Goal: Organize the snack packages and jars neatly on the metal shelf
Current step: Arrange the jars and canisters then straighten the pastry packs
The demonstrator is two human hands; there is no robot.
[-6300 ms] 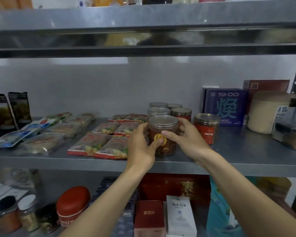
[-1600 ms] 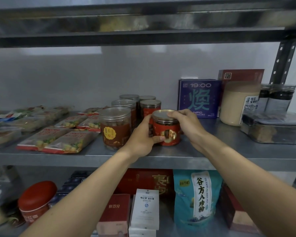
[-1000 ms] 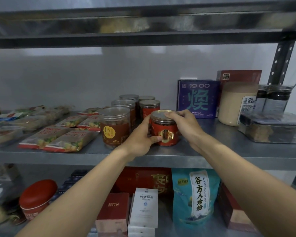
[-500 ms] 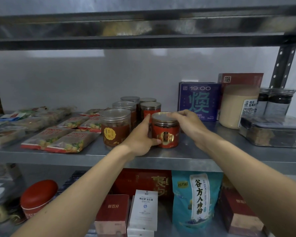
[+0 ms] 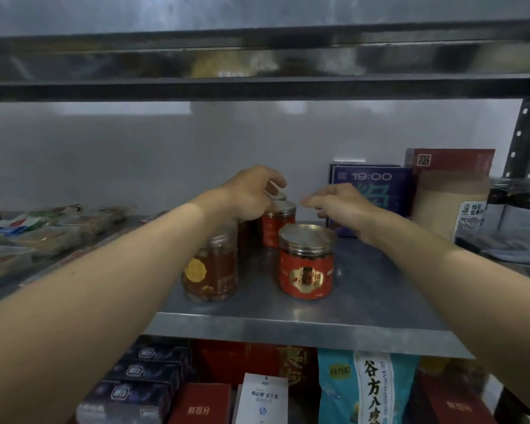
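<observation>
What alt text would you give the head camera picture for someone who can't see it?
A person's left hand curls over the lid of a rear jar on a metal shelf, while the right hand hovers open beside it. Two more jars stand in front: a red-labelled jar and a brown jar; flat snack packets lie left.

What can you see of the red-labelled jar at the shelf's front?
The red-labelled jar is a clear plastic-looking cylinder with a shiny metallic-looking lid. A red label with a gold emblem wraps its body; dark contents show above the label. It stands upright near the front of the metal shelf, apart from the brown jar beside it; nothing else touches it.
</observation>
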